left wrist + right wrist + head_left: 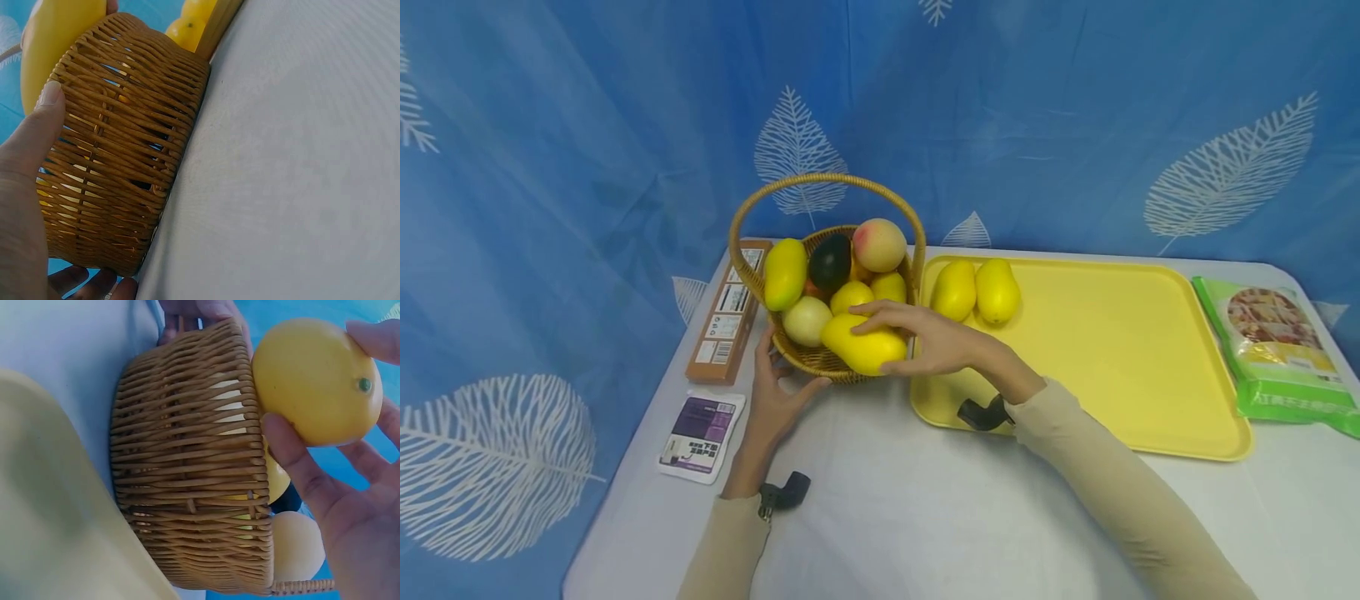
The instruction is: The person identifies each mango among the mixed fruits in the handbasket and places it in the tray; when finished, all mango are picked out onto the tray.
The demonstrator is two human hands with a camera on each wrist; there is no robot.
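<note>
My right hand (pixel 936 337) grips a yellow mango (pixel 865 346) between thumb and fingers, over the near side of the wicker basket (pixel 119 144). In the right wrist view the held mango shows a small green stem end, level with the basket's rim. My left hand (pixel 775 408) holds the basket at its near left, with the thumb at the rim and the fingers around the side. Inside the basket lie a green-yellow mango (pixel 786 273), a dark green avocado (pixel 831 262), a pink-blushed peach (pixel 880 245), a pale round fruit (pixel 807 322) and several yellow fruits.
Two yellow mangoes (pixel 976 290) rest at the left end of a yellow tray (pixel 1112 350), right of the basket. A green food bag (pixel 1281 350) lies beyond the tray. Left of the basket are a brown box (pixel 725 325) and a purple-and-white packet (pixel 702 436). The basket's handle (pixel 827 177) arches upright.
</note>
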